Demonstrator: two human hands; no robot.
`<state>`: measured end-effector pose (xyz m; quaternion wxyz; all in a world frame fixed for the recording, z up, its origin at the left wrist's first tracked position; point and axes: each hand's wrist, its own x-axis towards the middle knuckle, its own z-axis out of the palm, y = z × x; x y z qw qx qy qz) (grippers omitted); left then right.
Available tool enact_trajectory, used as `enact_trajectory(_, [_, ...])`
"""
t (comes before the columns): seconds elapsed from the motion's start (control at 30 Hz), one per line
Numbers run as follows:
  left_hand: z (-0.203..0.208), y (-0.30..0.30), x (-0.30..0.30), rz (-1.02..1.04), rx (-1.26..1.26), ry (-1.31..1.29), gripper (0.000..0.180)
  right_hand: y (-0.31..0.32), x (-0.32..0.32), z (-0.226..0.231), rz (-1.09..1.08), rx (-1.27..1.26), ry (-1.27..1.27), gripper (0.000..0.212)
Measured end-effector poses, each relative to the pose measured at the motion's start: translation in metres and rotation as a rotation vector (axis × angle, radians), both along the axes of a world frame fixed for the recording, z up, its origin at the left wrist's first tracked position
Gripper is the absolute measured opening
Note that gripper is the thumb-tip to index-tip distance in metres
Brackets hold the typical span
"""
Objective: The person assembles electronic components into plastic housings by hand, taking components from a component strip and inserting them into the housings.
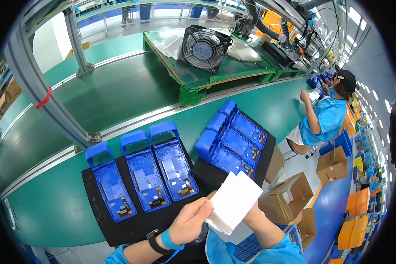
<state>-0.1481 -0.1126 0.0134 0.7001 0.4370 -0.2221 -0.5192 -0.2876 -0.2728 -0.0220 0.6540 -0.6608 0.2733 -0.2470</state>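
Note:
Close in front of me is a thick stack of white sheets (235,200), tilted and with its lower edges fanned a little. My left hand (192,221) is closed on the stack's left side, thumb on top. My right hand (252,216) comes up under the stack's right side and supports it from behind, its fingers mostly hidden. Beyond the hands, three open blue plastic housings (146,178) lie side by side on a black mat (92,193), inner sides up, with small boards at their near ends. Further right, more blue housings (235,147) lie close together at an angle on the black mat.
A green workbench (44,207) runs beneath the mats. Behind stands a raised green platform with a black fan (204,48). A metal post (46,94) rises at the left. Cardboard boxes (290,198) stand on the floor at right, where a co-worker in blue (328,114) sits.

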Motion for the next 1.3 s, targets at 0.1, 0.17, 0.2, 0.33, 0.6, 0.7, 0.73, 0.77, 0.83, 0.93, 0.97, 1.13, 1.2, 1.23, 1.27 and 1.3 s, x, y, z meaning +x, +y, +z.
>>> enact_trajectory(0.1, [0.022, 0.032, 0.025, 0.059, 0.068, -0.166, 0.026, -0.03, 0.002, 0.01, -0.042, -1.238, 0.368, 0.022])
enact_trajectory(0.17, [0.017, 0.061, 0.044, 0.16, 0.135, -0.288, 0.022, -0.056, -0.006, 0.011, -0.16, -1.528, 0.422, 0.022])
enact_trajectory(0.2, [0.013, 0.072, 0.05, 0.254, 0.191, -0.276, 0.023, -0.073, -0.013, 0.008, -0.233, -1.558, 0.424, 0.021])
enact_trajectory(0.33, [0.001, 0.115, 0.083, 0.351, 0.253, -0.24, 0.03, -0.167, -0.06, -0.017, -0.417, -1.521, 0.47, 0.018])
enact_trajectory(0.6, [-0.003, 0.124, 0.117, 0.366, 0.285, -0.253, 0.029, -0.313, -0.114, -0.011, -0.468, -1.281, 1.073, 0.026])
enact_trajectory(0.7, [-0.002, 0.117, 0.122, 0.357, 0.233, -0.275, 0.023, -0.27, -0.053, 0.033, -0.625, -1.275, 0.641, 0.019])
enact_trajectory(0.73, [-0.003, 0.116, 0.124, 0.335, 0.239, -0.295, 0.022, -0.237, -0.024, 0.051, -0.608, -1.134, 0.476, 0.016])
enact_trajectory(0.77, [-0.005, 0.112, 0.127, 0.337, 0.245, -0.286, 0.022, -0.21, -0.007, 0.058, -0.545, -1.049, 0.383, 0.014])
enact_trajectory(0.83, [-0.006, 0.11, 0.128, 0.311, 0.235, -0.468, 0.018, -0.128, 0.042, 0.073, -0.318, -1.028, 0.219, 0.007])
enact_trajectory(0.93, [-0.017, 0.112, 0.129, 0.333, 0.173, -0.654, 0.016, -0.016, 0.105, 0.074, 0.161, -1.1, -0.055, 0.015])
enact_trajectory(0.97, [-0.019, 0.114, 0.13, 0.333, 0.175, -0.643, 0.016, 0.014, 0.125, 0.071, 0.29, -1.093, -0.172, 0.016])
enact_trajectory(1.13, [-0.017, 0.117, 0.133, 0.343, 0.107, -0.673, 0.017, 0.095, 0.183, 0.054, 0.505, -0.846, -0.339, 0.021])
enact_trajectory(1.2, [-0.018, 0.118, 0.133, 0.344, 0.12, -0.631, 0.018, 0.102, 0.193, 0.044, 0.527, -0.819, -0.303, 0.018])
enact_trajectory(1.23, [-0.019, 0.119, 0.134, 0.337, 0.129, -0.592, 0.019, 0.104, 0.196, 0.039, 0.527, -0.772, -0.287, 0.017])
enact_trajectory(1.27, [-0.021, 0.12, 0.133, 0.348, 0.131, -0.585, 0.019, 0.106, 0.197, 0.037, 0.532, -0.725, -0.269, 0.017])
enact_trajectory(1.3, [-0.023, 0.12, 0.133, 0.355, 0.107, -0.557, 0.02, 0.107, 0.198, 0.037, 0.542, -0.705, -0.253, 0.015])
